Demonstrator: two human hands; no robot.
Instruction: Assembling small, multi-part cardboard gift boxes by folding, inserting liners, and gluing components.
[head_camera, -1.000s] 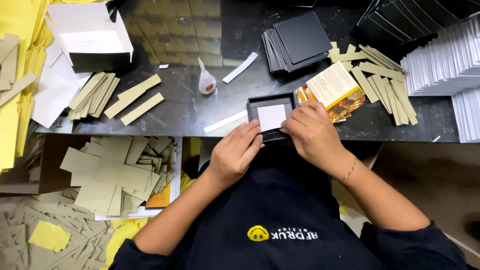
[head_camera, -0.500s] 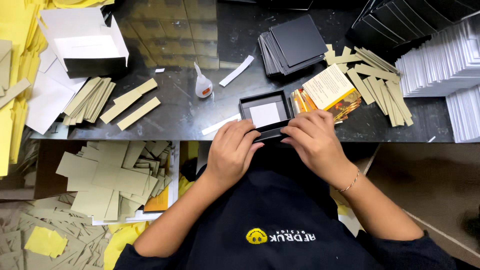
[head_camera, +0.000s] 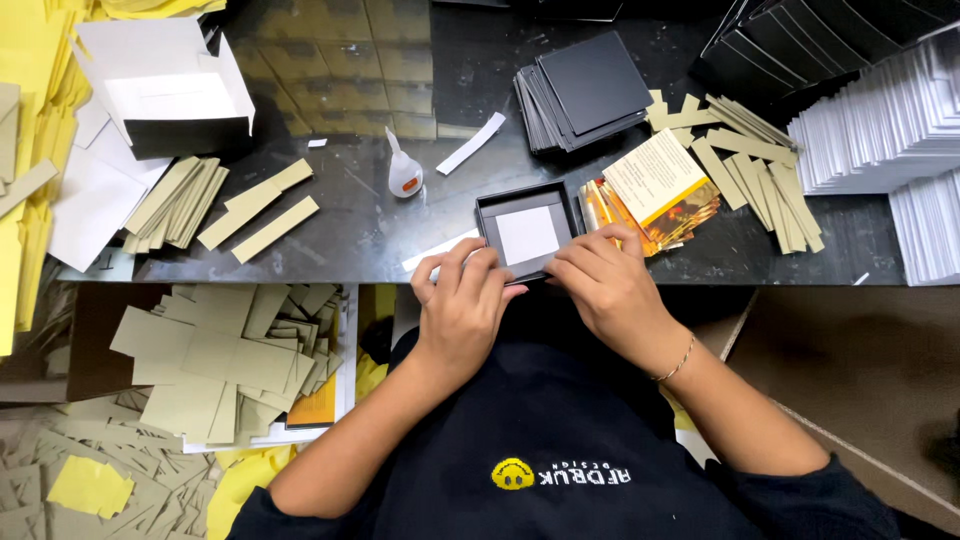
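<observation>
At the far left edge lie yellow sheets (head_camera: 30, 120), overlapped by loose white paper (head_camera: 95, 205). Beside them stands an open white carton (head_camera: 165, 85) on the dark worktable (head_camera: 350, 225). Just right of the paper are tan cardboard strips (head_camera: 220, 205), fanned in a loose group. Below the table edge, a stack of cross-shaped tan card blanks (head_camera: 215, 350) rests on a lower surface.

Further right, a small glue bottle (head_camera: 403, 170) lies on the table, with a white paper strip (head_camera: 473, 143) near it.

The left hand (head_camera: 462, 305) sits at the near table edge, fingers curled onto the near-left rim of a shallow black box tray (head_camera: 527, 232). The tray lies flat at the table's front edge, between both hands, with a white square panel (head_camera: 527, 235) in its base. The right hand (head_camera: 605, 285) presses its fingertips on the tray's near-right rim. Both hands pinch the tray's front wall; neither is released.

Behind the tray is a stack of black squares (head_camera: 590, 85). Touching the tray's right side is a pile of orange printed cards (head_camera: 655, 195). More tan strips (head_camera: 760, 170) follow, then stacked white sheets (head_camera: 890, 130) at the far right.
</observation>
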